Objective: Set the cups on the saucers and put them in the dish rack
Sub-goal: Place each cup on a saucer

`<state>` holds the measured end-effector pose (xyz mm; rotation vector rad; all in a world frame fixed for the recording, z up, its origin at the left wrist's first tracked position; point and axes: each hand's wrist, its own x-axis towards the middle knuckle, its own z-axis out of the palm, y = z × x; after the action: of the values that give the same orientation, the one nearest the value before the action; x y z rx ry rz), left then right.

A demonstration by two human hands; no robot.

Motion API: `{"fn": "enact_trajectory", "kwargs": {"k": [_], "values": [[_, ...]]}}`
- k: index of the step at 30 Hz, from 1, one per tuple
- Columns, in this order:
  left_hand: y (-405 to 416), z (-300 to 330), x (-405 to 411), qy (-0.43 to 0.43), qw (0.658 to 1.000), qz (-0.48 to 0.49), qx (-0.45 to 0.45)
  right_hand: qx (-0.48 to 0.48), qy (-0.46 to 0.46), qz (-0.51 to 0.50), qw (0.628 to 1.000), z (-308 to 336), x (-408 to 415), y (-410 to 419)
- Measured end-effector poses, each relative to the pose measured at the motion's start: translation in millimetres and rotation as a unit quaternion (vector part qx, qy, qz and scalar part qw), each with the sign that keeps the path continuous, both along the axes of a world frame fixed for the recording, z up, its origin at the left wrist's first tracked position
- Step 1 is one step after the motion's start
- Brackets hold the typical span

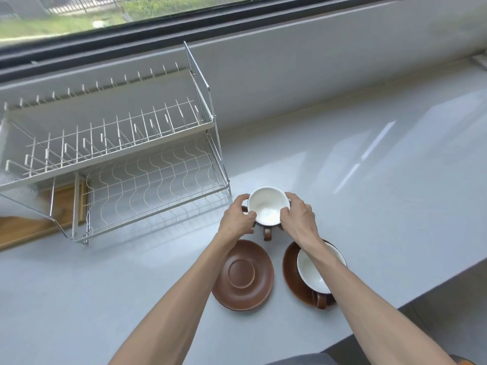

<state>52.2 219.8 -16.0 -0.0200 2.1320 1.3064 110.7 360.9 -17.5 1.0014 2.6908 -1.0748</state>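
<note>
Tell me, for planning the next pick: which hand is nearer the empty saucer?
Left. The left hand is just above the empty saucer; the right hand is farther, up-right.

Pale grey counter [369,180], white wire dish rack [118,159], bare brown saucer [242,275], saucer bearing cup [292,275]

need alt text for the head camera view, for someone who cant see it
Both hands, left hand and right hand, hold a white-lined brown cup above a grey counter. Nearer the person lie an empty brown saucer and a second cup already on its saucer. An empty two-tier wire dish rack stands to the left under a window.
</note>
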Motion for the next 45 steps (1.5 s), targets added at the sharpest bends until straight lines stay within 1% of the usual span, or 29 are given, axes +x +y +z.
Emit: {"fn": "enact_trajectory", "kwargs": {"k": [7,10,13,19,22,28,37,45], "values": [[-26,12,17,-0.014,0.999,0.033,0.020,-0.014,0.032,0.018,0.999,13,19,-24],[-37,15,32,-0.006,0.999,0.052,0.009,-0.024,0.042,0.022,0.999,14,30,-37],[-50,17,46,-0.007,0.998,0.066,0.000,-0.029,0.037,0.030,0.998,11,41,-48],[-73,16,71,-0.029,0.995,0.094,0.014,-0.040,0.033,0.042,0.998,5,59,-68],[-85,13,81,-0.031,0.995,0.091,0.012,-0.045,0.029,0.047,0.997,3,69,-78],[-104,1,96,-0.060,0.993,0.097,0.026,-0.054,0.013,0.045,0.997,-5,88,-95],[-112,-6,110,-0.057,0.994,0.083,0.033,-0.086,0.025,0.017,0.996,-14,106,-104],[-116,-7,114,-0.059,0.994,0.081,0.045,-0.083,0.035,0.008,0.996,-20,111,-108]]}}
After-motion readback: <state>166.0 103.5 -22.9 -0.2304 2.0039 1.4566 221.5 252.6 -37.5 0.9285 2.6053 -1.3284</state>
